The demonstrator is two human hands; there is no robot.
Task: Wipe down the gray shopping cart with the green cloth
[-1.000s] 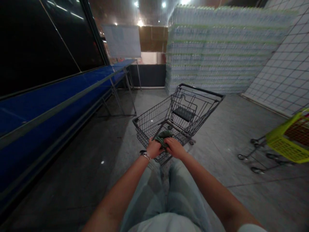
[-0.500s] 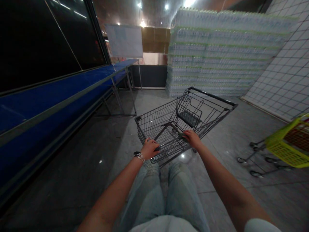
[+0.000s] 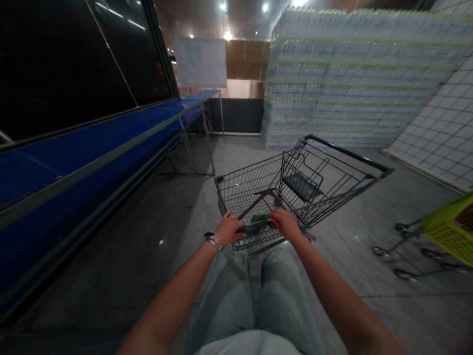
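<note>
A dark wire shopping cart stands on the grey floor in front of me, its folding seat flap toward the far end. My left hand, with a bracelet on the wrist, is closed on the near rim of the cart. My right hand is closed over a dark green cloth lying along that same rim, between the two hands. The basket looks empty. My legs in light jeans are below.
A long blue counter with metal legs runs along the left. A tall stack of bottled-water packs fills the back right. A yellow-green cart stands at the right edge, beside a white tiled wall.
My right hand slid out to the right along the rim with the cloth, then came back toward the left hand. The cart has swung so its far end points more to the right.
</note>
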